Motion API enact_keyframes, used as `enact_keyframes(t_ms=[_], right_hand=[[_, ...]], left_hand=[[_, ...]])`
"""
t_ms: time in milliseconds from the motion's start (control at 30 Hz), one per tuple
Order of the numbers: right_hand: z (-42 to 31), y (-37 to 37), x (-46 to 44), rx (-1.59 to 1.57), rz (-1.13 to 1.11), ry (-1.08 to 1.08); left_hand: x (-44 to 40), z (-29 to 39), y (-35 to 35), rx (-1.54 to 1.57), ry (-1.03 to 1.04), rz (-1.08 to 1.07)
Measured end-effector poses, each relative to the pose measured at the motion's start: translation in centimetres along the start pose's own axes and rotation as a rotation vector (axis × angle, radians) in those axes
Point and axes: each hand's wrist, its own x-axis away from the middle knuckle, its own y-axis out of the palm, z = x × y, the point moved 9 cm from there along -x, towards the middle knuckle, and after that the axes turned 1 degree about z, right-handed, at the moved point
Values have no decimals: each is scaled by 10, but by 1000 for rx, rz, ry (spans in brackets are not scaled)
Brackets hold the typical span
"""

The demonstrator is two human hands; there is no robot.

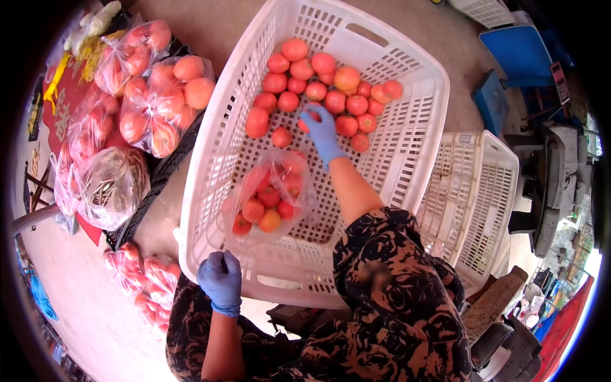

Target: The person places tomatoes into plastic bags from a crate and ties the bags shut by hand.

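In a large white plastic crate [407, 121] many red tomatoes [335, 101] lie toward the far end. My right hand [323, 132], in a blue glove, reaches into the crate with its fingers curled around a tomato [305, 125] at the near edge of the pile. Closer to me, a clear plastic bag [299, 207] holding several tomatoes rests on the crate floor. My left hand [219, 280], also gloved in blue, is closed in a fist beside the crate's near left corner. Whatever may be inside that fist is hidden.
Filled bags of tomatoes [162, 108] stand at the left by a black crate [168, 165]. A bag of dark, thin sticks [114, 188] sits with them. More red bags [143, 280] lie on the floor. Another white crate [474, 197] is at the right, near a blue chair [517, 54].
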Motion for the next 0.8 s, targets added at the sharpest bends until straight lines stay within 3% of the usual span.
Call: enact_keyframes(t_ms=[100,167,267,367,500,600,700,800], right_hand=[[40,-27,-33,-665,-6,431],[38,-53,-54,-812,4,476],[8,-83,-76,-316,1,433],[-15,-93,-122,440,80,99],[14,-73,-162,793,-22,117],[-20,-66,-125,540,-3,323],[-14,-76,-128,602,11,287],[-28,-79,-102,206,-61,254]], left_hand=[[-2,4,-1,-20,7,-3],[0,2,1,-12,-9,-21],[3,-5,5,-27,-18,-47],[-3,9,-1,-31,52,21],[-5,9,2,-61,64,21],[-4,6,4,-57,40,-4],[-4,6,3,-51,14,-29],[-3,2,3,-56,-4,-30]])
